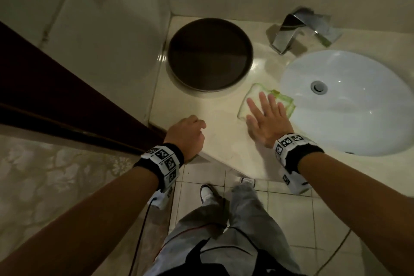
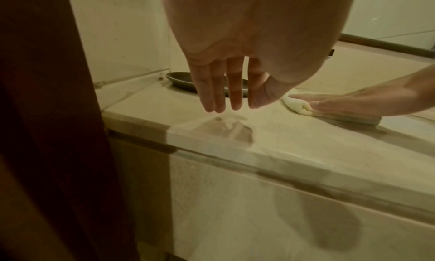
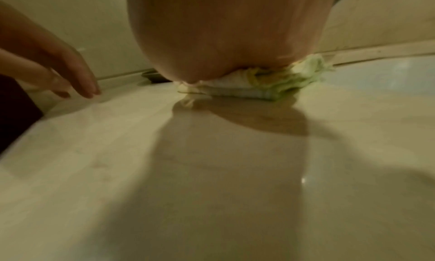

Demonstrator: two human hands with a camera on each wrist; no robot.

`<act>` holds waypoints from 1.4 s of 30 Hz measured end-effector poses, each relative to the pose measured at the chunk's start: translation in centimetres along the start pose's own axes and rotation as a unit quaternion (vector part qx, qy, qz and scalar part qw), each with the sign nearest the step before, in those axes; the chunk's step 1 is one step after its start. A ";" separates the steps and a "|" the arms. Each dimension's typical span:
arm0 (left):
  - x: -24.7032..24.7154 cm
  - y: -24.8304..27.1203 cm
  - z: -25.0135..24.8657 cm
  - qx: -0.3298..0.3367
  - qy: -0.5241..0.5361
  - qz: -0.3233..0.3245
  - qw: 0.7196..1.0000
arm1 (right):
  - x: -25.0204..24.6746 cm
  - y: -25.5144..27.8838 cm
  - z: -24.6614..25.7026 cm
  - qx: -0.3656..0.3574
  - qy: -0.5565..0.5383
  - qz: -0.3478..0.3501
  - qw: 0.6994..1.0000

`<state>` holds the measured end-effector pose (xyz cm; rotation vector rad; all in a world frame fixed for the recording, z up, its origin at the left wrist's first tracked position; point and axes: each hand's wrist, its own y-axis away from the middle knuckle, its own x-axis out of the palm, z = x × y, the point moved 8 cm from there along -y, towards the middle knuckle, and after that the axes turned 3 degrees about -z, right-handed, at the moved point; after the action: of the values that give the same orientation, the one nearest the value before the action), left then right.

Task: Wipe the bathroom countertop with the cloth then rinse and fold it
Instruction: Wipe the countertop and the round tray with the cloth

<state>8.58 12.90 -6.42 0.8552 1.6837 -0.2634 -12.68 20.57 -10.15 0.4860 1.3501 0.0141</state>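
A folded white cloth with a green border [image 1: 252,96] [image 2: 295,105] [image 3: 270,82] lies on the beige countertop [image 1: 215,119] beside the sink. My right hand [image 1: 266,116] [image 2: 353,105] [image 3: 223,41] presses flat on it, fingers straight and spread. My left hand [image 1: 188,134] [image 2: 226,90] [image 3: 70,75] hovers just above the counter's front left corner, holding nothing, fingers hanging loose and pointing down.
A white oval sink basin [image 1: 349,101] sits right of the cloth, with a chrome faucet [image 1: 293,31] behind it. A dark round tray [image 1: 209,55] [image 2: 183,80] stands at the back left. A dark wooden door frame [image 1: 56,96] borders the counter's left. Tiled floor [image 1: 291,208] lies below.
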 end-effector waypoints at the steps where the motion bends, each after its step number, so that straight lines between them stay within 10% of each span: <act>1: 0.0 -0.2 -0.1 0.002 0.002 -0.001 1.000 | 0.2 0.2 0.4 0.015 -0.006 -0.005 1.000; 12: 0.9 -0.8 -0.7 -0.019 -0.006 0.032 0.999 | 3.0 3.5 8.4 -0.017 0.000 -0.031 0.999; 27: 3.0 -1.0 -3.4 0.024 -0.127 0.187 0.974 | 1.9 5.0 -3.5 -0.017 0.012 -0.027 0.999; 42: 3.3 -1.6 -2.3 0.016 -0.141 0.196 0.970 | 4.7 8.5 7.1 -0.046 0.002 -0.040 0.998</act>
<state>5.59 14.44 -9.11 1.0989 1.2194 -0.1315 -2.67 27.21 -10.62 0.3551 1.3663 0.0110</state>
